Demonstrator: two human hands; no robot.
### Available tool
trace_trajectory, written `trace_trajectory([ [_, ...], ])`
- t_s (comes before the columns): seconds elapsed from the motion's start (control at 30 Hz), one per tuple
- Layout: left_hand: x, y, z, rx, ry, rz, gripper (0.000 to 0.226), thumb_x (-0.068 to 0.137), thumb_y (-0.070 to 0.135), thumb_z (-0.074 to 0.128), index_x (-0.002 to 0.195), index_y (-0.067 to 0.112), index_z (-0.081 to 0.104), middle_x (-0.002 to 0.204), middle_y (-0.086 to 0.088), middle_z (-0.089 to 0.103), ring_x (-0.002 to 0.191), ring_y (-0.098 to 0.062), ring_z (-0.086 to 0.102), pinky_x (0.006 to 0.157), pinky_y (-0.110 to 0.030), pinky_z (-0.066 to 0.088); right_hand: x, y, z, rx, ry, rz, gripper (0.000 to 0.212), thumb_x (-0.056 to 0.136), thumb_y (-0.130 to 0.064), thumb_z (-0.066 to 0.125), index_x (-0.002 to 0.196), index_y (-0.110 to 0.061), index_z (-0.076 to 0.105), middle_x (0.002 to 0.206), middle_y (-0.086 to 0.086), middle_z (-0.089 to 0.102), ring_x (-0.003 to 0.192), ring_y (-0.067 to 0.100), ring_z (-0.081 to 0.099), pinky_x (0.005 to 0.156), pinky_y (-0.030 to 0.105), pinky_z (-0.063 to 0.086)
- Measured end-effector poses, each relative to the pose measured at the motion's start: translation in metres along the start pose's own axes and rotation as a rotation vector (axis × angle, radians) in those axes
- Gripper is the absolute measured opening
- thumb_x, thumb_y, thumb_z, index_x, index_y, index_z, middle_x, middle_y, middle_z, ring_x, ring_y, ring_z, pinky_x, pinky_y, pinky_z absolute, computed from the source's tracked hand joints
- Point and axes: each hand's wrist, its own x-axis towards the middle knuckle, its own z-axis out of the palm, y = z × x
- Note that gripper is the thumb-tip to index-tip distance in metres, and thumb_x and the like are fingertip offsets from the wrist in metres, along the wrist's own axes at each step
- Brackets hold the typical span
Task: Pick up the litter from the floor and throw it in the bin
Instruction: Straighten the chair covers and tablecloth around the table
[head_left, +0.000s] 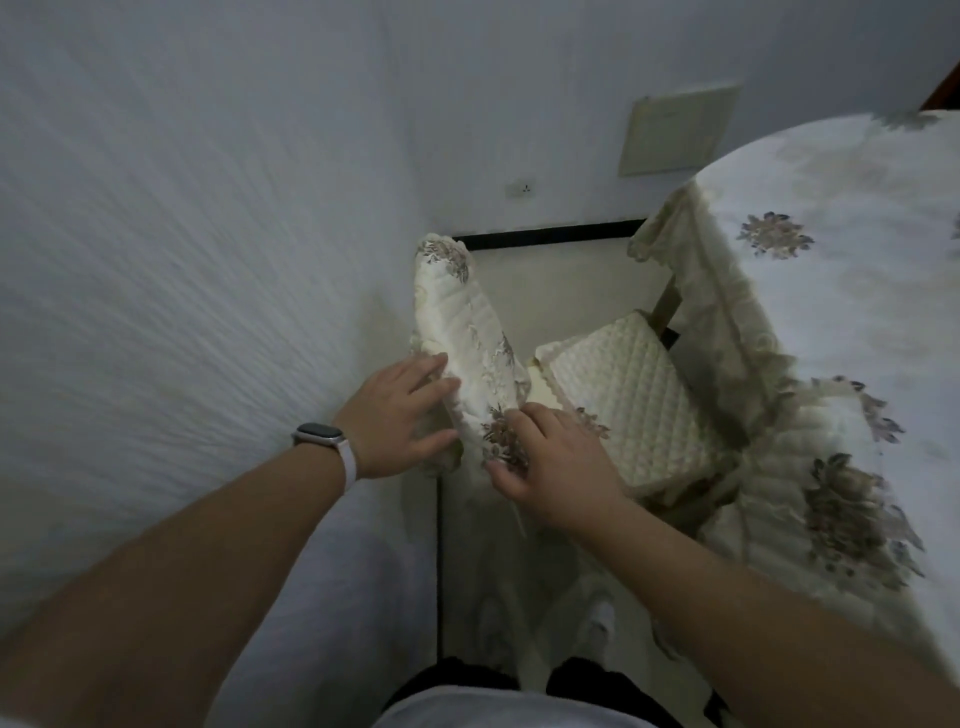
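No litter and no bin are in view. A chair stands in front of me, its backrest (467, 332) in a cream quilted cover with flower prints. My left hand (400, 415), with a watch on the wrist, lies against the backrest's left side with its fingers fairly straight. My right hand (550, 462) grips the backrest's right side near the top, fingers and thumb curled on the cover. The picture is blurred by motion.
The chair's quilted seat cushion (628, 395) sits to the right under a table with a flowered cloth (831, 270). A white wall (182, 260) runs close on the left. Pale floor (561, 291) with a dark skirting strip lies beyond the chair. My white shoes (592, 623) show below.
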Motion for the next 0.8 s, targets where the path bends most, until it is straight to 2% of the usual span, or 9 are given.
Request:
trace_trajectory([
  [0.13,0.010,-0.012,0.014,0.102,0.055,0.032,0.063,0.090,0.057,0.051,0.138,0.016,0.053,0.149,-0.015,0.044,0.137,-0.035,0.041,0.105,-0.048,0.040,0.008,-0.002,0.030,0.078,0.014,-0.028,0.064,0.074,-0.052,0.065,0.125,-0.013,0.060,0.113,0.005,0.063,0.093,0.026,0.063,0.070,0.038,0.055],
  [0.27,0.023,-0.025,0.025,0.147,0.095,0.054,0.061,0.091,0.052,0.054,0.141,0.019,0.046,0.151,-0.018,0.042,0.139,-0.037,0.037,0.105,-0.051,0.040,0.013,-0.010,0.042,0.080,-0.029,0.085,0.070,0.074,-0.055,0.062,0.131,-0.017,0.052,0.115,0.004,0.061,0.091,0.026,0.063,0.058,0.036,0.054],
  [0.4,0.031,-0.040,0.037,0.106,0.127,0.100,0.064,0.088,0.052,0.060,0.141,0.020,0.045,0.151,-0.022,0.039,0.140,-0.043,0.033,0.109,-0.055,0.037,0.023,-0.015,0.041,0.119,-0.072,0.166,0.067,0.079,-0.058,0.061,0.133,-0.021,0.048,0.120,0.002,0.059,0.093,0.029,0.064,0.062,0.040,0.055],
  [0.63,0.034,-0.045,0.050,0.030,0.229,0.141,0.063,0.087,0.049,0.063,0.139,0.018,0.046,0.149,-0.025,0.040,0.140,-0.045,0.030,0.117,-0.051,0.028,0.044,-0.024,0.039,0.136,0.020,0.194,0.047,0.080,-0.049,0.069,0.113,-0.017,0.060,0.096,0.005,0.065,0.075,0.034,0.065,0.055,0.037,0.050],
  [0.8,0.047,-0.040,0.050,-0.122,0.227,0.067,0.061,0.088,0.047,0.057,0.141,0.019,0.042,0.153,-0.023,0.034,0.145,-0.041,0.020,0.119,-0.048,0.021,0.056,-0.018,0.037,0.178,0.088,0.223,0.044,0.076,-0.041,0.073,0.113,-0.017,0.065,0.090,0.005,0.065,0.070,0.033,0.063,0.054,0.035,0.048],
])
